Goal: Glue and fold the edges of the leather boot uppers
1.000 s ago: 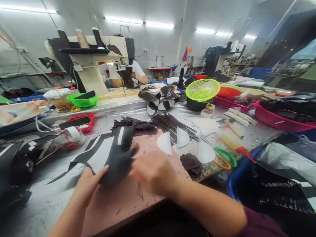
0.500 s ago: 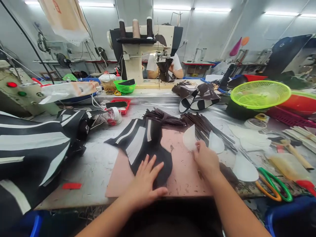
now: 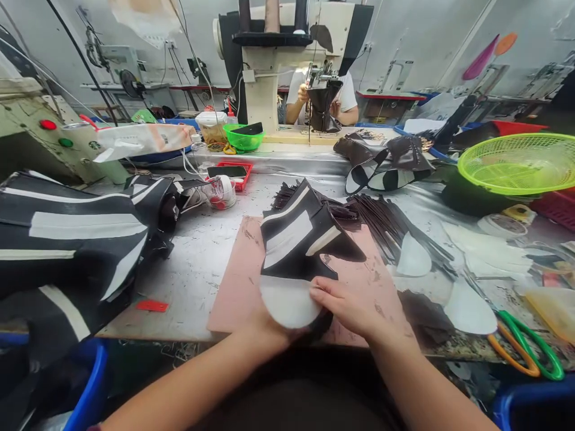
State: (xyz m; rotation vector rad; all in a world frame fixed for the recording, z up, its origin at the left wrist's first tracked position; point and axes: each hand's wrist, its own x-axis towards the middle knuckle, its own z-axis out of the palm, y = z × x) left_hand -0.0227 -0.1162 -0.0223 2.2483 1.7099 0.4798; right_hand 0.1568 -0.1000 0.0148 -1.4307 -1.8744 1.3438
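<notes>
A black leather piece (image 3: 309,233) with white strips is raised above the pink board (image 3: 229,299). Over its near rounded end lies a white half-round piece (image 3: 290,301). My right hand (image 3: 344,305) pinches the right edge of that white piece, thumb and fingers together. My left hand (image 3: 276,329) is underneath the near end of the black leather; its fingers are hidden by the leather and the white piece. Another white half-round piece (image 3: 414,256) rests on dark leather strips (image 3: 386,221) to the right.
Striped black leather (image 3: 85,224) is heaped at left. Scissors with green and orange handles (image 3: 530,344) lie at the right edge. Behind stand a sewing machine (image 3: 263,90), a green bowl (image 3: 245,140) and a yellow-green basket (image 3: 516,164). A person (image 3: 348,102) sits beyond the machine.
The black leather has been lifted and turned, and my left hand has gone from on top to underneath. My right hand has carried a white piece left onto it. The view has shifted.
</notes>
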